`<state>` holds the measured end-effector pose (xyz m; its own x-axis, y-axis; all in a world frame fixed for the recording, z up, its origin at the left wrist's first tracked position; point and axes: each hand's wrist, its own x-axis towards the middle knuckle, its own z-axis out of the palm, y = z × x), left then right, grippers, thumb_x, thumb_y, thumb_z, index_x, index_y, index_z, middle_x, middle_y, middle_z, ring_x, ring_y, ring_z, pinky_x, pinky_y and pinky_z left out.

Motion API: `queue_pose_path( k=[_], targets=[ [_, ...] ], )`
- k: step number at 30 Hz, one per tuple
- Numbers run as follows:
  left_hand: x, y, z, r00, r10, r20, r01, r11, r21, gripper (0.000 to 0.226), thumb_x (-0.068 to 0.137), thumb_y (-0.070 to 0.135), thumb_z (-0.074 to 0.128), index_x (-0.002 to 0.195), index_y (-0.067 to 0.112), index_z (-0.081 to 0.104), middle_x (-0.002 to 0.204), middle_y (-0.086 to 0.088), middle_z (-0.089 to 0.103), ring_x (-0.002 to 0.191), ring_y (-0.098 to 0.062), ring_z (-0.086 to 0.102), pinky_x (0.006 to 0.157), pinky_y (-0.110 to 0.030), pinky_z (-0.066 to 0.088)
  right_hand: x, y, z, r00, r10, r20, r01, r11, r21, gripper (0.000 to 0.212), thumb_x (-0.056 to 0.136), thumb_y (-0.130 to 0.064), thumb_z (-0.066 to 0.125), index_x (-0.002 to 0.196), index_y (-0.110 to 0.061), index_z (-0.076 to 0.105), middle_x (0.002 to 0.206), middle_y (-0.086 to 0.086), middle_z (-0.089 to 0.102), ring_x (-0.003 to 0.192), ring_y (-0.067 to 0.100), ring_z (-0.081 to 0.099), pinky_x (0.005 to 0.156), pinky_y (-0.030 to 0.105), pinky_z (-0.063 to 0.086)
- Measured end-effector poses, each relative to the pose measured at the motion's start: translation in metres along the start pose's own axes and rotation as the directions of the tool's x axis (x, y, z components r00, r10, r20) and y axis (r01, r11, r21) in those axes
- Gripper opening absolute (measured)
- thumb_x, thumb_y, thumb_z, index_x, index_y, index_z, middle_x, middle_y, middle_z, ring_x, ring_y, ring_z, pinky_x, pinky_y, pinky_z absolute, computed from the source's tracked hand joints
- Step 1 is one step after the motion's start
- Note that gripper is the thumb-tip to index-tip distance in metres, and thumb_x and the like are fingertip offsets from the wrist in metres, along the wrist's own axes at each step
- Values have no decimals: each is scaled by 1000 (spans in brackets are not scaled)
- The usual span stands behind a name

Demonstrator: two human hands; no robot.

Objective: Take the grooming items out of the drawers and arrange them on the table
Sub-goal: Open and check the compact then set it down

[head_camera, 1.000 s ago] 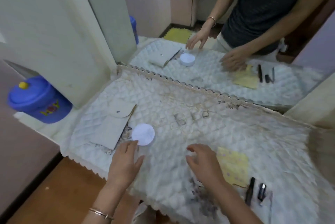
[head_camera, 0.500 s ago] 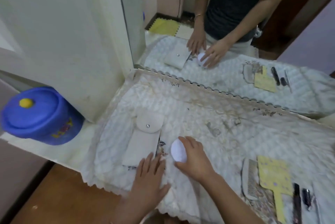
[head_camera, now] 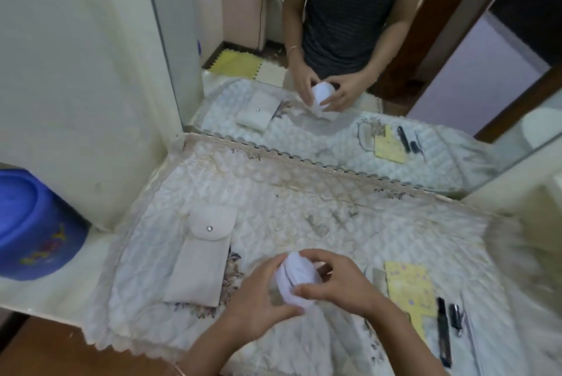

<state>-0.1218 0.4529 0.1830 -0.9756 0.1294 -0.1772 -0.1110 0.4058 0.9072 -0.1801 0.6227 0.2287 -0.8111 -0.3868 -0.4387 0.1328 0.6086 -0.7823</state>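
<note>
Both my hands hold a small round jar with a white lid [head_camera: 296, 276] just above the quilted table cover [head_camera: 304, 211]. My left hand [head_camera: 258, 308] grips the jar's clear lower part from the left. My right hand [head_camera: 337, 281] curls its fingers and thumb round the white lid. A beige snap pouch [head_camera: 200, 257] lies flat to the left of my hands. To the right lie a yellow comb [head_camera: 410, 290], a pale comb partly under it, a black stick [head_camera: 444, 330] and a small dark tube [head_camera: 455, 319].
A mirror [head_camera: 365, 71] stands along the table's back edge and reflects me and the items. A white cabinet wall [head_camera: 76, 71] rises at the left, with a blue plastic tub [head_camera: 33, 226] on a ledge beside it. Brown floor shows at the bottom left.
The jar stood on the table; my right hand took it by the lid, then both hands lifted it. The view has shifted left and down.
</note>
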Motion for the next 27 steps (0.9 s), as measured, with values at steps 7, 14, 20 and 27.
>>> queue_pose_path(
  k=[7, 14, 20, 27],
  targets=[
    [14, 2, 6, 965, 112, 236, -121, 992, 23, 73, 58, 56, 77, 113, 58, 29, 126, 42, 27, 117, 34, 18, 96, 7, 19, -4, 5, -36, 996, 92, -10, -91, 994, 62, 24, 68, -46, 71, 70, -22, 72, 58, -14, 61, 54, -1, 51, 58, 16, 41],
    [25, -7, 13, 946, 136, 296, -212, 947, 240, 83, 43, 82, 48, 119, 54, 36, 120, 46, 25, 127, 12, 12, 104, -6, 9, 8, 26, -39, 962, 195, -191, -172, 977, 128, 53, 78, -56, 58, 58, -11, 38, 46, -4, 34, 44, 17, 45, 48, 23, 39],
    [27, -26, 67, 984, 112, 138, -158, 903, 400, 103, 45, 91, 35, 129, 31, 47, 127, 19, 52, 129, -1, 27, 109, -20, 22, 21, 49, -36, 909, 152, -389, -195, 978, -72, 63, 73, -63, 58, 47, -18, 22, 43, -3, 26, 46, 17, 36, 54, 30, 29],
    [49, -21, 102, 992, 122, 19, -110, 809, 578, 79, 45, 81, 27, 101, 33, 56, 95, 21, 69, 102, -6, 54, 74, -22, 55, 34, 67, -47, 890, 179, -420, -212, 977, -33, 52, 84, -51, 53, 53, -15, 33, 51, -2, 37, 51, 13, 37, 52, 28, 27]
  ],
)
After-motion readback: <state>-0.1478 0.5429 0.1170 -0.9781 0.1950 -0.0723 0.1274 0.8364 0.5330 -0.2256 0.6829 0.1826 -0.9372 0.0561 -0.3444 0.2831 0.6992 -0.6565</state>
